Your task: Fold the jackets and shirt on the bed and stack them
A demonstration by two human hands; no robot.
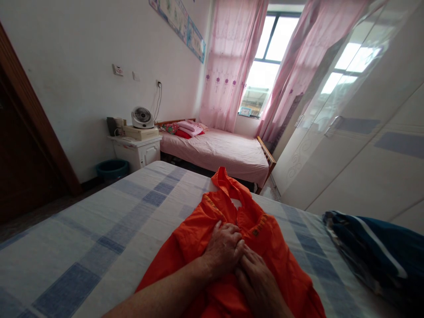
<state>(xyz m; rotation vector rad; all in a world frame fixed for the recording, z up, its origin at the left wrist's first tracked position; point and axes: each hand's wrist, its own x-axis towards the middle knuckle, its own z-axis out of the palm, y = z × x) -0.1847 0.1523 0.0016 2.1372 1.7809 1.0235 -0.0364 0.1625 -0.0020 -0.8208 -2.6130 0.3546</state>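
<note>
Left hand (224,248): on orange jacket (188,243), can't tell if gripping
Right hand (257,271): touching left, can't tell grip

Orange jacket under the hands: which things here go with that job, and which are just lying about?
Part of the job:
orange jacket
left hand and right hand, both on it
checked sheet beneath it

Seemingly just lying about:
white fan
teal bin
dark blue clothing, perhaps; neither hand touches it
</note>
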